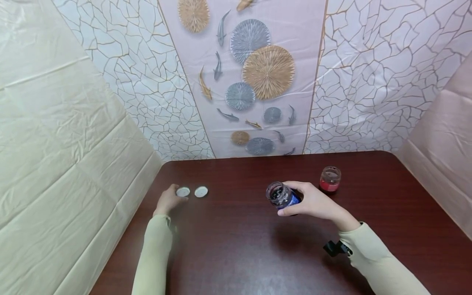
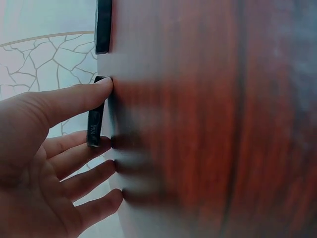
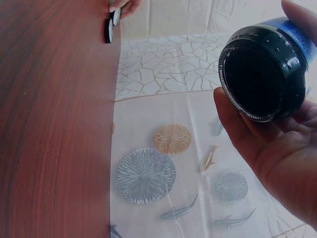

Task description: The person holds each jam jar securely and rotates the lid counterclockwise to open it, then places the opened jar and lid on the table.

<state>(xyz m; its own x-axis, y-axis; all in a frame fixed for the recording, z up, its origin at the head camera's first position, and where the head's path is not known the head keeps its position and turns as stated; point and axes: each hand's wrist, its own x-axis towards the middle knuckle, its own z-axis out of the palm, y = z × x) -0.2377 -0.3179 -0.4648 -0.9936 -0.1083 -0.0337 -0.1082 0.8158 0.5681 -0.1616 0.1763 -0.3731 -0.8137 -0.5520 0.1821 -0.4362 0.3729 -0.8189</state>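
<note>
My right hand (image 1: 313,201) grips a small lidless glass jar (image 1: 279,196) with a blue label, raised above the table. The jar is tilted with its mouth towards me; in the right wrist view its dark base (image 3: 252,82) shows. At the left of the table, my left hand (image 1: 168,200) holds a jar lid (image 1: 183,191) by its rim, white inside upward. In the left wrist view the thumb and a finger span this dark-edged lid (image 2: 95,119), while the other fingertips reach the table. A second lid (image 1: 201,191) lies just right of it.
Another lidless glass jar (image 1: 330,180) with a red label stands behind my right hand. The dark red-brown table (image 1: 228,237) ends at a patterned cloth backdrop (image 1: 254,102). A pale cloth wall (image 1: 85,164) runs along the left side.
</note>
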